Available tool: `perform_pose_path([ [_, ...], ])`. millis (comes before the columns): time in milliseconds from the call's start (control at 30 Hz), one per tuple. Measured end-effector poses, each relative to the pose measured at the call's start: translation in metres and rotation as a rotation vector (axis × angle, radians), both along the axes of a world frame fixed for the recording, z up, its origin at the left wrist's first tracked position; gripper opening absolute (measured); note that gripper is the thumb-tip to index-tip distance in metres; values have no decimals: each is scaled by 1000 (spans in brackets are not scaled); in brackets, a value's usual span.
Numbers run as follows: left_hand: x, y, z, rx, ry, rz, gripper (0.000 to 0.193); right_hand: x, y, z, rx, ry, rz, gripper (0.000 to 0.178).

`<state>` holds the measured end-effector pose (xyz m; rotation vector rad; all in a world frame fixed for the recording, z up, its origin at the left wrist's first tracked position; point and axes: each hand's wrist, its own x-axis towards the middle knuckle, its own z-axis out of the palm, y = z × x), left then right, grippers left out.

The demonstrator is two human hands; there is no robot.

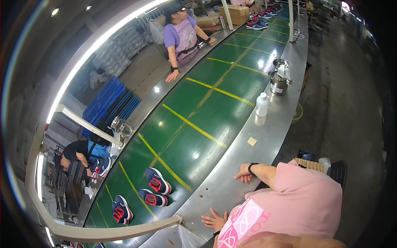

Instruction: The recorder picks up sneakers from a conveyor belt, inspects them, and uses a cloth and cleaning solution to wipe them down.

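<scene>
One navy shoe (pixel 153 199) is lying on the green belt (pixel 198 163), just beside a second shoe (pixel 159 182), to the left of both hands. The left hand (pixel 214 220) is resting on the metal desk (pixel 235 156), nearer to that first shoe, its grip spreading apart and holding nothing. The shoe's long axis is slanting gently down to the right, roughly pointing at this hand. The right hand (pixel 245 172) is resting farther up, fingers loosely extending, also empty; a pale square (pixel 252 141) is lying near it.

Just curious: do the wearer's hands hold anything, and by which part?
Nothing visible is held; the left hand and right hand are at the ledge.
</scene>
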<state>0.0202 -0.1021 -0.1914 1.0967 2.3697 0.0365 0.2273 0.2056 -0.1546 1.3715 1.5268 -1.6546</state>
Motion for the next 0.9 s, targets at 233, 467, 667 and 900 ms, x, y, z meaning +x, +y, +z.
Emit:
perform_pose_path([
  [233, -1, -2, -16, -19, 56, -4, 110, -1, 2, -11, -22, 8, -28, 53],
  [467, -2, -1, -26, -23, 108, 1, 113, 2, 4, -9, -35, 28, -25, 52],
  [667, 6, 3, -24, -4, 160, 25, 111, 7, 6, -14, -25, 44, -35, 52],
  [900, 7, 6, -16, -66, 116, 51, 111, 6, 8, -1, -32, 36, -16, 49],
])
